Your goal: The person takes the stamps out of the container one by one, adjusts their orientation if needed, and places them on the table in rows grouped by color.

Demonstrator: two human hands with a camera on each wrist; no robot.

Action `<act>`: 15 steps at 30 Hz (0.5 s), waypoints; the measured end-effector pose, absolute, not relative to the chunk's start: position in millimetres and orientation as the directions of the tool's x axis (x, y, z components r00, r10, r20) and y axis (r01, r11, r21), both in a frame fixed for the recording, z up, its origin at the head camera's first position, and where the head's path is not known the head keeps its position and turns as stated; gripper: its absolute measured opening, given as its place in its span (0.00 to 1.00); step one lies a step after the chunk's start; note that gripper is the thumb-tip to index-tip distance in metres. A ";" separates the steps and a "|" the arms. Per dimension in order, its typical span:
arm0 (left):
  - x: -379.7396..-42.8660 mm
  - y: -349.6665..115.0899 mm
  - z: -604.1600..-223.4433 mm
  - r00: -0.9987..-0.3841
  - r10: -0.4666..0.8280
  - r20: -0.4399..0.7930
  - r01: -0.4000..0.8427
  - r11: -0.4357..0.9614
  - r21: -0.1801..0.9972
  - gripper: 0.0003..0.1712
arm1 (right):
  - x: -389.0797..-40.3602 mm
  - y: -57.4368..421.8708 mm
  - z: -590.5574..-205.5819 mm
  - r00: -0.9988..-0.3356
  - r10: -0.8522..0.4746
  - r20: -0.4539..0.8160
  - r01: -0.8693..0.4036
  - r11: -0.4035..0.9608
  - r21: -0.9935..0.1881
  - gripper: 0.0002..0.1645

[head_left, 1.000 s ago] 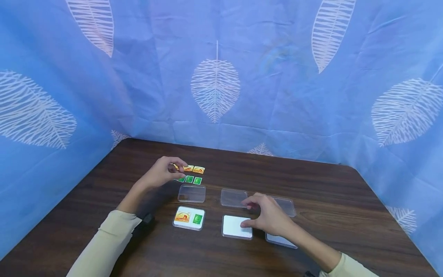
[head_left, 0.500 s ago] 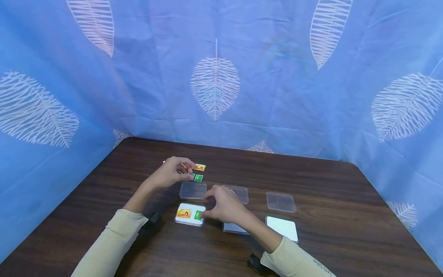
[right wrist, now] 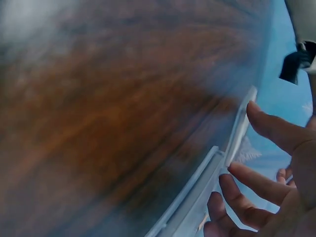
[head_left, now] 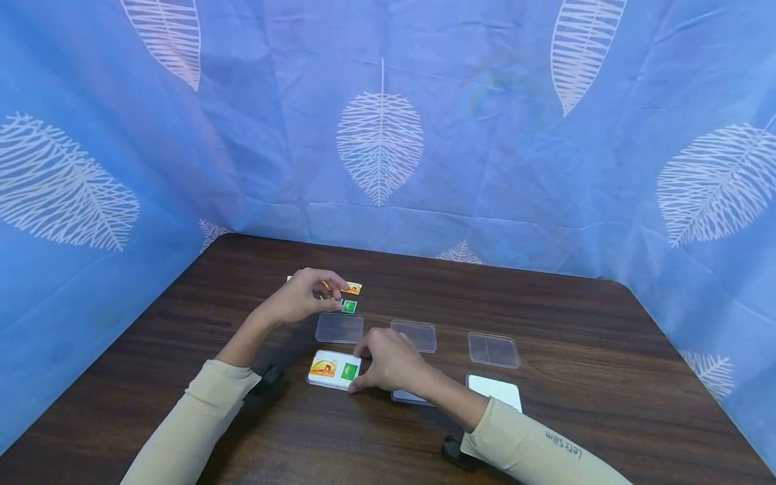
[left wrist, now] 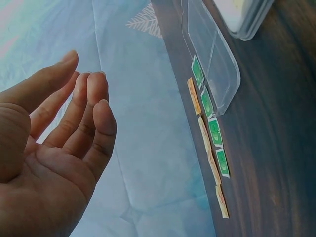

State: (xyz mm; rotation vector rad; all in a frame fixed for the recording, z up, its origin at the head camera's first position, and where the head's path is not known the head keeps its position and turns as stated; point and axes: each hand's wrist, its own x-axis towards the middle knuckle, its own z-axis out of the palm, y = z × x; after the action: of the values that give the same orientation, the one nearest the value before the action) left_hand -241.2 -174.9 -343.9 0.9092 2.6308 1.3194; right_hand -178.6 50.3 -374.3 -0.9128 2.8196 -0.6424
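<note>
My left hand (head_left: 298, 296) hovers over two rows of small stamps, partly hiding them in the head view. In the left wrist view its thumb and fingers curve loosely with nothing between them. Green stamps (left wrist: 215, 132) lie beside a row of orange stamps (left wrist: 204, 133). My right hand (head_left: 391, 360) pinches the right end of a shallow clear case (head_left: 330, 386), thumb on the near edge and a finger on the far one. Inside that case, an orange stamp (head_left: 323, 367) and a green stamp (head_left: 349, 372) sit on a white insert.
Behind the cases are three clear lids: a left lid (head_left: 339, 329), a middle lid (head_left: 422, 335) and a right lid (head_left: 494, 349). A second white-filled case (head_left: 411, 397) is mostly hidden under my right arm; a third case (head_left: 494, 391) stands farther right. Blue cloth (head_left: 376, 148) borders the table.
My right hand has moved left from the middle case to the case with stamps and taken its right end. My left hand has shifted slightly right over the stamp rows.
</note>
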 end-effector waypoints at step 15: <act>-230.0 -167.4 -335.1 -0.782 0.584 0.217 0.523 0.427 0.738 0.16 | -178.1 49.5 -379.0 -0.835 -0.550 0.023 -0.487 0.718 -0.496 0.23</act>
State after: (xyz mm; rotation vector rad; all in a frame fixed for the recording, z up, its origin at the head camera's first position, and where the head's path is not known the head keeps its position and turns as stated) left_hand -230.0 -167.4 -335.1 1.0079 2.5919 1.2992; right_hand -178.1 49.5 -379.0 -0.8471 2.7944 -0.7534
